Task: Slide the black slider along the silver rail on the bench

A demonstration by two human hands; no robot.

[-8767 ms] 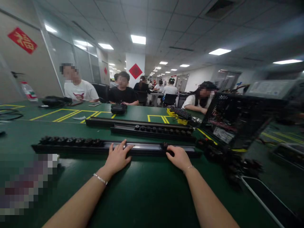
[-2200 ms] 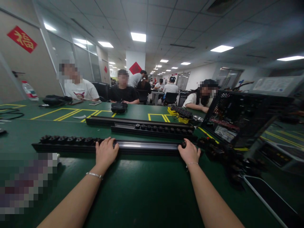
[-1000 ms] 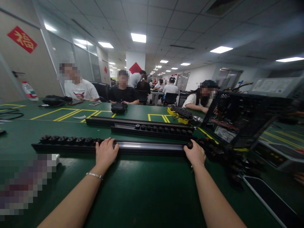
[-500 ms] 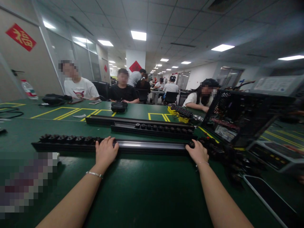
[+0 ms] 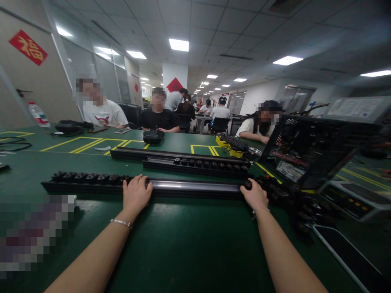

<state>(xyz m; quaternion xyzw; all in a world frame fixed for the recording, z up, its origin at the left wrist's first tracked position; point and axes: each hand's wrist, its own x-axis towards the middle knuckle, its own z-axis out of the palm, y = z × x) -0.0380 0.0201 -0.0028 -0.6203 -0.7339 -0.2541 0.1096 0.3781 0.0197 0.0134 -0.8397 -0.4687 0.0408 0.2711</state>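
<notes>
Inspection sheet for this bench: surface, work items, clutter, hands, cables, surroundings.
Surface: green table, marked with yellow lines.
Work items: near rail, row of dark parts on its left end; two more black rails behind.
Clutter: open computer case and pile of dark parts, right; plastic bottle, far left.
Hands: left hand over the near rail; right hand at its right end, gripping a small dark part.
Cables: black cable, left edge.
Surroundings: three people seated across the table, others beyond; ceiling lights on.

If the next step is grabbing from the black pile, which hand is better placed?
Probably the right hand: it is at the right end of the near rail, close to the black pile, though it seems busy with a small dark piece. The left hand rests farther left on that rail.
</notes>
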